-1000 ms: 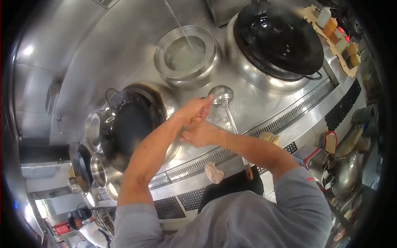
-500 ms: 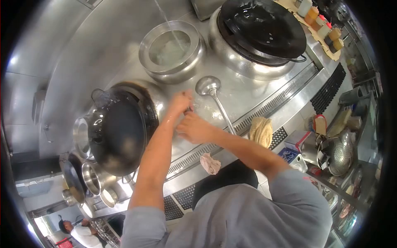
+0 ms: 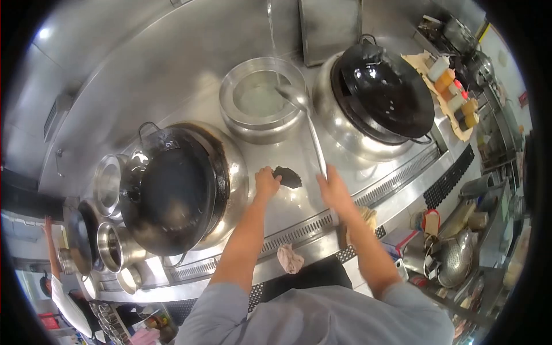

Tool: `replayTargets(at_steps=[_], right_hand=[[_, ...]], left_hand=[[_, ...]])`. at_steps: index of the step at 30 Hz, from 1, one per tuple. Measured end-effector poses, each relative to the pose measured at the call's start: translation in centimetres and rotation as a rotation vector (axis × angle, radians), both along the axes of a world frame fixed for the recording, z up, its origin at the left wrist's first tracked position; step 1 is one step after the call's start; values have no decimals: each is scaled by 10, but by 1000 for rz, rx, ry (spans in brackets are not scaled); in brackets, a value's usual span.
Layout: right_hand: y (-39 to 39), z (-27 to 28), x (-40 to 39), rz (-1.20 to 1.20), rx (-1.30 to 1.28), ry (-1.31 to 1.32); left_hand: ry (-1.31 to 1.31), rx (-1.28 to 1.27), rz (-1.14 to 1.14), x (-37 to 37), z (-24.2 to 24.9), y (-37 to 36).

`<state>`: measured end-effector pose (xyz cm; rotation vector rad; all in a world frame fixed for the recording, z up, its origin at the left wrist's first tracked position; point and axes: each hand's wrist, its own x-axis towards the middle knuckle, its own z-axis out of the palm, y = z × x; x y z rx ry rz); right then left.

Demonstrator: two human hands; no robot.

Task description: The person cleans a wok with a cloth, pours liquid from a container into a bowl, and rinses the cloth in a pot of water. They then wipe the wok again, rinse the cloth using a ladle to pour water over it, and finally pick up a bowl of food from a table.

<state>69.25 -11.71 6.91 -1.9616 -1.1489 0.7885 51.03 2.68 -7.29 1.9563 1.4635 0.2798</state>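
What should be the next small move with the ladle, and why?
Probably hold the ladle steady a moment, then draw it back. The right hand grips its handle, and its bowl sits over the water basin under the running stream, so it seems to be filling. The left hand rests by a dark scrubber.
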Motion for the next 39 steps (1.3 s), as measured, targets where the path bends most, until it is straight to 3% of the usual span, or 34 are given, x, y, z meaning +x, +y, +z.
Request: replayTargets(at_steps=[2, 3, 5, 8, 11, 15, 17, 21, 24, 27, 29, 31, 33, 36, 37, 39], right_hand=[[87, 23, 28, 51, -52, 16], [125, 28, 40, 153, -116, 71], [193, 12, 51, 348, -292, -9], [239, -60, 58, 279, -284, 1007], [182, -15, 36, 75, -339, 1874], [128, 18, 39, 168, -290, 1609], [105, 58, 42, 149, -307, 1382], [96, 71, 55, 255, -259, 805], [129, 60, 61, 282, -144, 324], [194, 22, 58, 198, -52, -132], [227, -17, 59, 260, -140, 526], [231, -28, 58, 232, -236, 1121], [214, -30, 52, 99, -336, 1654], [168, -9, 53, 405, -318, 1711], [146, 12, 49, 223, -279, 1693], [119, 33, 52, 211, -273, 1523]], left_hand=[[-184, 7, -9, 1, 24, 0], [-234, 132, 42, 1, 30, -3], [-289, 85, 105, 1, 47, 6], [-387, 34, 208, -5, 52, 26], [-563, -11, 274, -7, 44, 46], [-535, -225, 286, 3, 4, 94], [-300, -123, 184, 11, -6, 117], [-86, -210, 109, 34, 34, 130], [-424, -563, -27, 26, 36, 141], [-362, -320, -115, 20, 60, 132], [-291, -285, -143, 14, 34, 143], [-161, -261, -125, 16, 41, 141], [32, -245, -66, 30, 88, 121], [-451, -784, 200, 32, 81, 120], [-437, -768, 179, 35, 82, 120], [-400, -739, 139, 37, 86, 116]])
